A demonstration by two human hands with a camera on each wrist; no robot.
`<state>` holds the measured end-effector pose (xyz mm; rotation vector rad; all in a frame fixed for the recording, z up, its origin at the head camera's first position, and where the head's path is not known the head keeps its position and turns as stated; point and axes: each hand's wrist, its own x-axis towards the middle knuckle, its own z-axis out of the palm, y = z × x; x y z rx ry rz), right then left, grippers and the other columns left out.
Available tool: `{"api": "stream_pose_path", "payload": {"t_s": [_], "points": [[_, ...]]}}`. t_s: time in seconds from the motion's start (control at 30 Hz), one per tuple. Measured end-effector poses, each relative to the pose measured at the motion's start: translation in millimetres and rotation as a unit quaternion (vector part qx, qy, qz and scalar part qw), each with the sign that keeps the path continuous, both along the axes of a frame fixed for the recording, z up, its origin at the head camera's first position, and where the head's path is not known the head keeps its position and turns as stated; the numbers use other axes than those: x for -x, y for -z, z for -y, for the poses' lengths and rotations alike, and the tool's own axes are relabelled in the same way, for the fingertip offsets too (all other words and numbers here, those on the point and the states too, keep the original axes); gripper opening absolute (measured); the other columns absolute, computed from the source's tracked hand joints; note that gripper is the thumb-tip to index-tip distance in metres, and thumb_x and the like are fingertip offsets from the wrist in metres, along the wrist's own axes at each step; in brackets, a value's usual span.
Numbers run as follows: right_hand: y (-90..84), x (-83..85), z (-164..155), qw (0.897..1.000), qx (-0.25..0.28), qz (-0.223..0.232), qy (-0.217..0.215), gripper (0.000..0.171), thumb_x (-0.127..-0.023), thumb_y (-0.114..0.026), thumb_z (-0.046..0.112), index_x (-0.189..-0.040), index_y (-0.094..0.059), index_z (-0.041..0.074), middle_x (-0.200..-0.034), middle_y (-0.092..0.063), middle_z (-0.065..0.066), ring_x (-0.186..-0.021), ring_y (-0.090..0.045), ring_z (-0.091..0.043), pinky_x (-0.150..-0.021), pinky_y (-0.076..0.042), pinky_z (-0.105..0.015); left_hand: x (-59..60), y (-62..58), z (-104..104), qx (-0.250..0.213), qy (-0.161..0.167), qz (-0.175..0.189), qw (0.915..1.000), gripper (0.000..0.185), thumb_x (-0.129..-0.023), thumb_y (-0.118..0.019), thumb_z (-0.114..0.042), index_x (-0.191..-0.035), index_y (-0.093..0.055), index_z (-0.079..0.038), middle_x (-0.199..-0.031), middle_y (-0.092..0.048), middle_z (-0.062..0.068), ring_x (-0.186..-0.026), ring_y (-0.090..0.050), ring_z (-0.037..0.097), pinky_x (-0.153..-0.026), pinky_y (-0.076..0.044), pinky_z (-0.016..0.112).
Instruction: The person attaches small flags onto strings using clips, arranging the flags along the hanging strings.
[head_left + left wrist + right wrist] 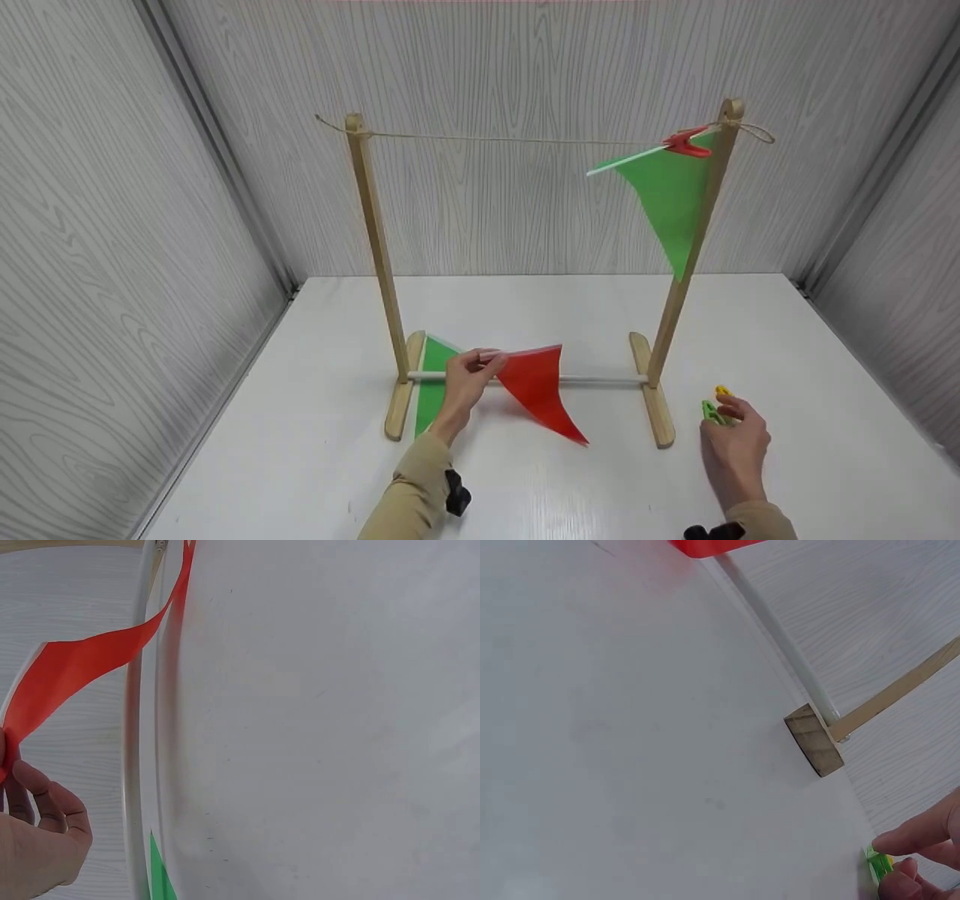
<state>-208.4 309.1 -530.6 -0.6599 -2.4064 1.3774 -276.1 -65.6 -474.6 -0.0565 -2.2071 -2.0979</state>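
— White surface (pixel 570 480), grey wood-grain walls, a wooden rack (pixel 375 247) with a string (pixel 517 140) on top. What worries you?

— The left hand (pixel 463 384) pinches only the top corner of the red flag (pixel 541 388), low by the rack's white crossbar (pixel 600 380). I judge such a thin sheet could slip free or snag on that bar.

— And the right hand (pixel 733 444)?

— Its fingertips close on a green peg (pixel 709 412) lying on the surface beside the rack's right foot; a yellow peg (pixel 723 391) lies just behind. A shallow pinch might flick the peg away.

— Do the views differ?

— Only the head view shows the hung green flag (pixel 667 196) under its red peg (pixel 686 142); the right wrist view shows the fingertips (pixel 919 836) actually touching the peg
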Motion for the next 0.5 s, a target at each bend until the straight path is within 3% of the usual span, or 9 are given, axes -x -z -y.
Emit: {"api": "stream_pose_path", "payload": {"t_s": [0.17,0.37,0.43,0.5], "points": [[0.4,2.9,3.2,1.000,-0.012,-0.003,-0.025,0.052,-0.085,-0.056,-0.003,-0.137,-0.052,-0.004,-0.133,-0.055,-0.033,-0.120,-0.055,-0.046,-0.093,-0.044,-0.044,-11.9,-14.3,0.6,-0.002,0.003,0.000,1.0000,0.023,-0.092,-0.072,-0.010,-0.107,-0.073,0.008,-0.097,-0.075,0.019,-0.077,-0.061,0.009,-0.070,-0.051,0.019],[0.4,4.4,3.5,0.997,-0.040,-0.009,-0.061,0.051,-0.084,-0.061,-0.001,-0.135,-0.055,-0.002,-0.129,-0.060,-0.031,-0.115,-0.061,-0.043,-0.082,-0.044,-0.027,8.8,13.7,2.8,-0.001,0.003,0.004,1.0000,0.025,-0.093,-0.073,-0.016,-0.108,-0.074,0.004,-0.098,-0.076,0.016,-0.079,-0.062,0.009,-0.075,-0.057,0.025],[-0.7,2.6,2.1,0.996,-0.055,-0.001,-0.070,0.052,-0.083,-0.062,0.001,-0.135,-0.055,-0.003,-0.129,-0.060,-0.031,-0.114,-0.061,-0.043,-0.080,-0.044,-0.027,12.3,19.8,3.7,-0.004,0.006,0.004,1.0000,0.027,-0.092,-0.075,-0.018,-0.109,-0.075,0.003,-0.098,-0.077,0.014,-0.079,-0.063,0.008,-0.078,-0.058,0.028],[-2.2,0.7,0.5,0.995,-0.066,0.018,-0.076,0.053,-0.084,-0.062,0.004,-0.136,-0.053,-0.004,-0.131,-0.057,-0.033,-0.116,-0.058,-0.045,-0.084,-0.045,-0.037,12.5,20.0,3.7,-0.004,0.007,0.009,0.9999,0.027,-0.092,-0.075,-0.019,-0.109,-0.075,0.002,-0.098,-0.077,0.014,-0.080,-0.064,0.009,-0.078,-0.058,0.029]]}}
